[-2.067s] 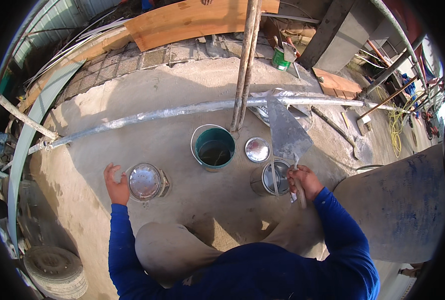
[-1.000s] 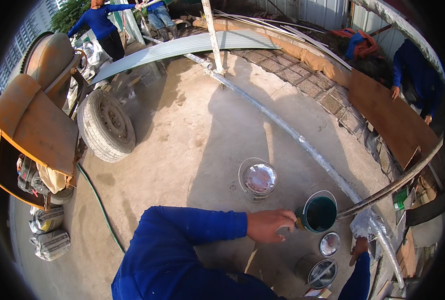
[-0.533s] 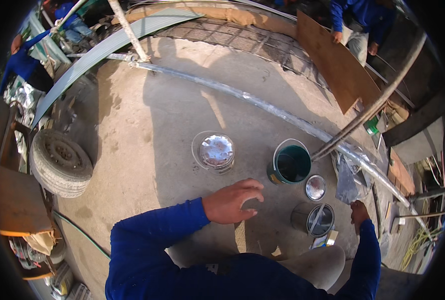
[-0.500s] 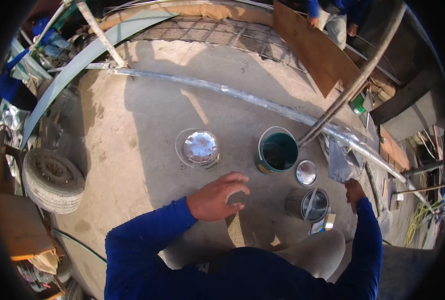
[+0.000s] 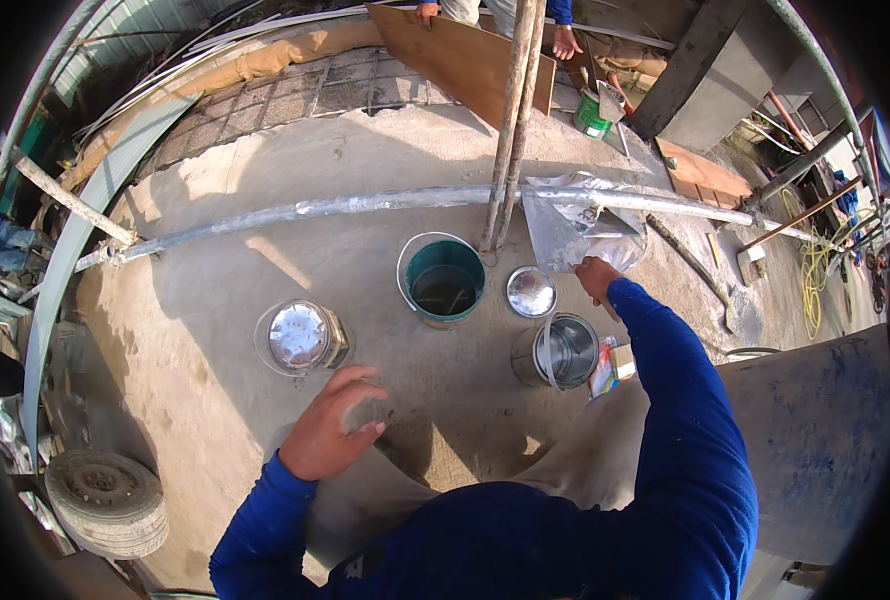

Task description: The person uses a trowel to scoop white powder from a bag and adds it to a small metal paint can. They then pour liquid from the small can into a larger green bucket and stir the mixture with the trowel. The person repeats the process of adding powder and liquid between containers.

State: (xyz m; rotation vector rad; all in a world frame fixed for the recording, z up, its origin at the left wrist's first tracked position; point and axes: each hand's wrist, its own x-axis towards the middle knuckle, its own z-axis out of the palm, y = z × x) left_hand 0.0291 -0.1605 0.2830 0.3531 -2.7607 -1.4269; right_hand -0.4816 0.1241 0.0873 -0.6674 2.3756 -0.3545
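My right hand (image 5: 600,280) is closed around the narrow end of a grey putty knife (image 5: 555,238) with a broad, flat blade. The blade lies over the edge of a crumpled white bag (image 5: 617,226) beside the metal pipe. My left hand (image 5: 335,425) hangs above the floor with curved fingers apart and nothing in them. In front of it stands a lidded metal can (image 5: 300,338) with a wire handle. A dark green bucket (image 5: 445,280) holds some liquid. Near my right forearm are an open grey can (image 5: 557,350) and a round metal lid (image 5: 531,292).
A long metal pipe (image 5: 365,202) crosses the floor, and upright poles (image 5: 513,130) stand behind the bucket. A wheel (image 5: 105,500) lies at left. Farther back, another person's hand (image 5: 567,42) shows near a brown board (image 5: 455,62). A shovel (image 5: 743,315) lies at right.
The view has turned to the right, shifting the cans and bucket leftward. My right arm now reaches farther forward, the putty knife at the white bag. My left hand stays empty.
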